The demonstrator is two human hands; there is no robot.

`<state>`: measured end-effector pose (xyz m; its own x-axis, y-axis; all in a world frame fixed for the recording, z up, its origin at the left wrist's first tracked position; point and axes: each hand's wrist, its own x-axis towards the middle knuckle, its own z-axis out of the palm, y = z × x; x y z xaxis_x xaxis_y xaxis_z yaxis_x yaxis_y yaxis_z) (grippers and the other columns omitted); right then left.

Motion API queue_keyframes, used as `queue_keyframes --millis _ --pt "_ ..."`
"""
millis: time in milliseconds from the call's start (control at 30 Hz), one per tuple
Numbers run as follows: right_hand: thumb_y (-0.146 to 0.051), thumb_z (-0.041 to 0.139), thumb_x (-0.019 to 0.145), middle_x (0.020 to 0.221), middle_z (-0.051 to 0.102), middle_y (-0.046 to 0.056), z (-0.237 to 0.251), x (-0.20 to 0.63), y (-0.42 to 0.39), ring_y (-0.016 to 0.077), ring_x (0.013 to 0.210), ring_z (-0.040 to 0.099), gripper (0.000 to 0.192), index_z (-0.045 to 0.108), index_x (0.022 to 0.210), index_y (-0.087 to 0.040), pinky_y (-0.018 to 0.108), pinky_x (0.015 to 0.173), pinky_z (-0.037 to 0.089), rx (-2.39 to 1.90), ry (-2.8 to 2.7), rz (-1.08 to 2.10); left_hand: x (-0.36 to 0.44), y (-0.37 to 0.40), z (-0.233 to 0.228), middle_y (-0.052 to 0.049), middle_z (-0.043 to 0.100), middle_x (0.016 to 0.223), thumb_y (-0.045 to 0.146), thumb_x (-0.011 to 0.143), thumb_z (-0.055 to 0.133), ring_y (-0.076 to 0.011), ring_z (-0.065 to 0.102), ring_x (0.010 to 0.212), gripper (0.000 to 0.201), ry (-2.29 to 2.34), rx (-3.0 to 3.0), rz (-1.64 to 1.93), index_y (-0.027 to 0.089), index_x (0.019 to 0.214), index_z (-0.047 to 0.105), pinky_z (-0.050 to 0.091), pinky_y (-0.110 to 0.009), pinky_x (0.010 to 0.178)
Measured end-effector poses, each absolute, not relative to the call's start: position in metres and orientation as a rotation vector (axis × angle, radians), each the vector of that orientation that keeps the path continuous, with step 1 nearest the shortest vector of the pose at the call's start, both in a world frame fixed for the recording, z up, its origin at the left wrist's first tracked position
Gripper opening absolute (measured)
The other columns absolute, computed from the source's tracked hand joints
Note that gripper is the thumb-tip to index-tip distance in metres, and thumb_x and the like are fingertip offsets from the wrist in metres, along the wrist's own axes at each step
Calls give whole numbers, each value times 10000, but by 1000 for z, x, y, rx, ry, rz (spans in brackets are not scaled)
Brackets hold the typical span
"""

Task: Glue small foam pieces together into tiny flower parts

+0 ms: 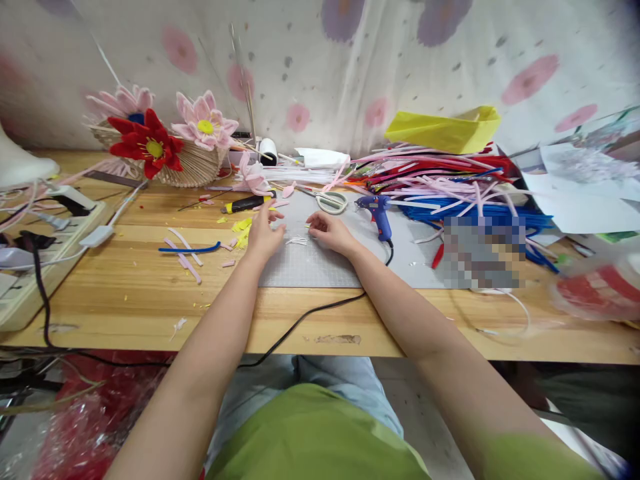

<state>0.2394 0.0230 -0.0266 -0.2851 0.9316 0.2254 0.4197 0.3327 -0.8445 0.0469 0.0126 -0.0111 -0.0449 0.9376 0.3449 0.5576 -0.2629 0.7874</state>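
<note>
My left hand [265, 233] is over the left side of a grey cutting mat [325, 273], its thumb and fingers apart with nothing visible between them. Facing it, my right hand [331, 233] has its fingers drawn together; a tiny pale yellow-green bit shows at the fingertips, too small to name. Between both hands lies a small bunch of thin white strips [297, 241]. Yellow scraps [243, 230] lie beside my left hand, near a black-and-yellow utility knife [247, 203]. Scissors [331, 202] with pale handles and a blue hot glue gun [376, 215] rest beyond my right hand.
Pink and blue pipe cleaners [450, 200] pile up at the right, under a yellow sheet [445, 130]. Fuzzy flowers [153, 145] stand back left. A power strip [55, 260] occupies the left edge. The glue gun's black cord [310, 311] crosses the table's front. Short stems [189, 249] lie left.
</note>
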Motion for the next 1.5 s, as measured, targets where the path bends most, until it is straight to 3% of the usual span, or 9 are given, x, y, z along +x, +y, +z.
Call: queue_keyframes --millis 167,233,333,433,833,933,1100,1267,1500 --pt "-250 569 656 691 528 -26 -22 239 29 106 622 485 206 538 853 -200 275 641 406 -1053 -1579 989 63 2 -10 -9 668 737 261 765 596 -176 604 777 431 1644 1832 985 200 1189 551 444 -329 804" --pt "-280 597 642 702 539 -26 -17 239 29 100 605 481 231 533 852 -209 269 615 406 -955 -1449 1145 66 2 -11 -6 662 734 290 757 620 -177 603 782 473 1654 1813 1024 195 1212 534 445 -331 798" --pt "-285 633 619 722 564 -24 -7 237 26 89 609 490 260 546 851 -208 261 617 411 -831 -1294 1351 71 3 -13 -31 679 973 239 683 700 -173 582 916 621 1513 1910 1117 224 1266 487 444 -318 831" --pt "-259 655 610 704 564 -28 0 234 20 86 628 500 253 563 838 -200 254 634 418 -762 -1231 1483 75 3 -13 -45 646 1122 199 667 712 -169 559 939 625 1430 1987 1152 242 1255 504 452 -311 806" --pt "-238 674 609 708 579 -29 -2 231 17 89 634 536 267 564 848 -194 250 650 455 -732 -1272 1618 83 1 -13 3 694 821 186 727 638 -138 604 762 410 1437 1908 1141 225 1132 586 453 -282 741" --pt "-250 665 613 793 586 -21 -3 234 23 91 643 548 321 542 907 -214 247 619 455 -762 -1282 1513 81 4 -15 12 681 775 179 707 643 -134 593 741 412 1429 1838 1198 218 1112 575 451 -284 746" --pt "-294 614 684 913 543 -7 -5 259 50 90 690 531 341 475 994 -264 241 602 454 -862 -1230 984 64 19 -26 29 632 694 170 642 682 -117 546 625 406 1537 1537 1375 206 1027 559 447 -272 683" --pt "-329 550 764 854 504 13 -8 279 64 132 749 511 266 478 1010 -260 284 642 458 -1019 -1310 596 48 31 -36 19 635 717 179 668 655 -117 583 665 343 1575 1304 1561 197 994 547 459 -273 733" --pt "-220 597 668 651 435 -49 -9 265 49 103 635 461 154 506 792 -212 279 663 446 -1171 -1467 820 59 23 -31 12 658 744 170 665 657 -132 591 698 412 1589 1406 1458 207 1062 553 450 -301 781"
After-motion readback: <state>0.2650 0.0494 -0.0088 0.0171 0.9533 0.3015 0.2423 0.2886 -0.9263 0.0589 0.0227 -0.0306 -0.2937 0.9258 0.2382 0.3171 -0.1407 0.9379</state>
